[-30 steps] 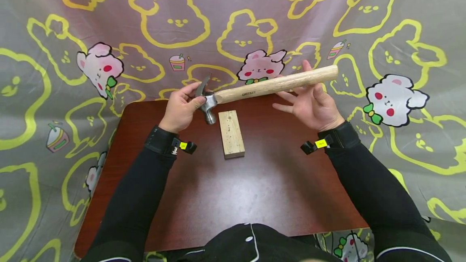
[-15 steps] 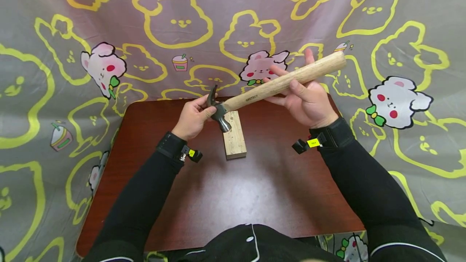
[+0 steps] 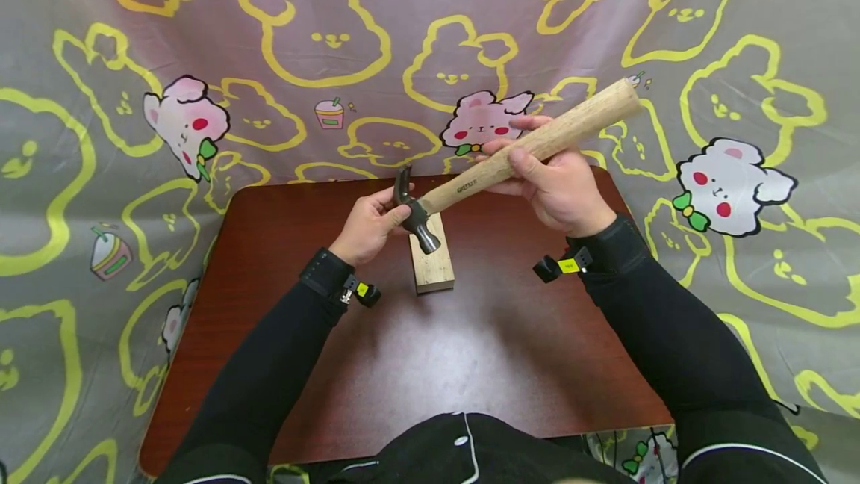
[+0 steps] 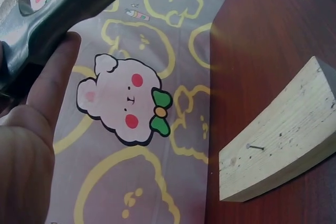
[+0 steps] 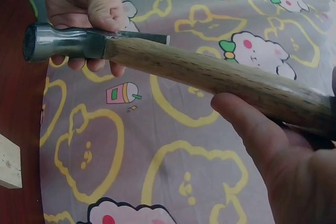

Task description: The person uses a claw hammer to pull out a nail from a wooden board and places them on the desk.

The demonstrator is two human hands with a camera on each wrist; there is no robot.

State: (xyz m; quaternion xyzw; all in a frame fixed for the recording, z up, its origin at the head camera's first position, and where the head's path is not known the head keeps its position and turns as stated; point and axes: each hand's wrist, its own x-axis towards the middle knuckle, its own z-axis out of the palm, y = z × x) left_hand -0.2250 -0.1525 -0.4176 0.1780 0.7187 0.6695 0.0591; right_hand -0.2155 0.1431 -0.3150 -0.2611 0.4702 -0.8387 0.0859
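A claw hammer (image 3: 500, 166) is held slantwise above the table, its steel head low on the left and its wooden handle rising to the right. My left hand (image 3: 366, 230) pinches the head between thumb and fingers, beside the claw. With the thumb across the front of the handle and the fingers behind it, my right hand (image 3: 567, 193) holds the middle of the handle. Below the head lies a pale wooden block (image 3: 433, 271), partly covered by it in the head view. A nail (image 4: 255, 146) shows at the top face of the block in the left wrist view.
The reddish-brown table (image 3: 524, 349) has rounded far corners. Behind and around it hangs a cartoon-patterned cloth (image 3: 430, 43). The person's body is at the near edge.
The hammer has tilted more steeply, its head moving right and down over the block and its handle end rising. The right hand's spread fingers have closed in around the handle.
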